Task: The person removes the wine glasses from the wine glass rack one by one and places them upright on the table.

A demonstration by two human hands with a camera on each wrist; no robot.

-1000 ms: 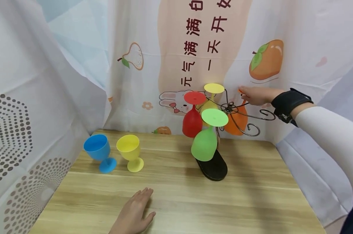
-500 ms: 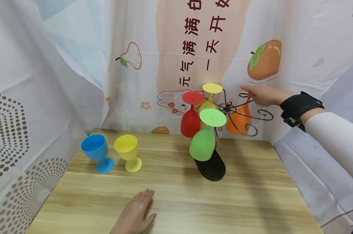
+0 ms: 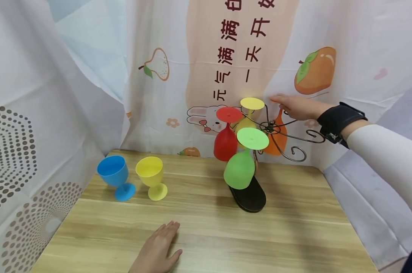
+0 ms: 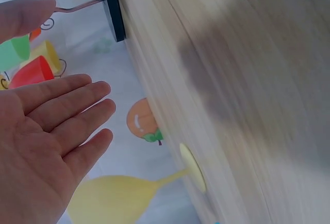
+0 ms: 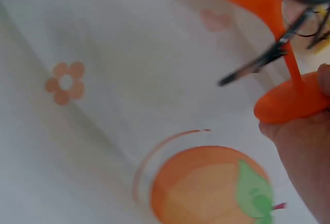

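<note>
My right hand (image 3: 298, 107) pinches an orange plastic goblet (image 3: 271, 148) by its foot, fingers and thumb on the disc. The goblet hangs upside down, its stem among the wire arms at the back of a metal rack with a black base (image 3: 249, 197). In the right wrist view the orange foot (image 5: 281, 104) lies against the hand, with a dark wire crossing near the stem. Red (image 3: 225, 146), green (image 3: 239, 172) and yellow (image 3: 252, 103) goblets hang inverted on the rack. My left hand (image 3: 156, 248) is low over the table, fingers straight, holding nothing.
A blue goblet (image 3: 112, 172) and a second yellow goblet (image 3: 149, 172) stand upright at the left of the wooden table (image 3: 206, 231). Two curled wire arms (image 3: 296, 153) stick out on the rack's right. A printed curtain (image 3: 158, 106) hangs right behind the table.
My right hand drew the orange goblet slightly right, then brought it back left, closer to the rack's centre. The left hand stays in place.
</note>
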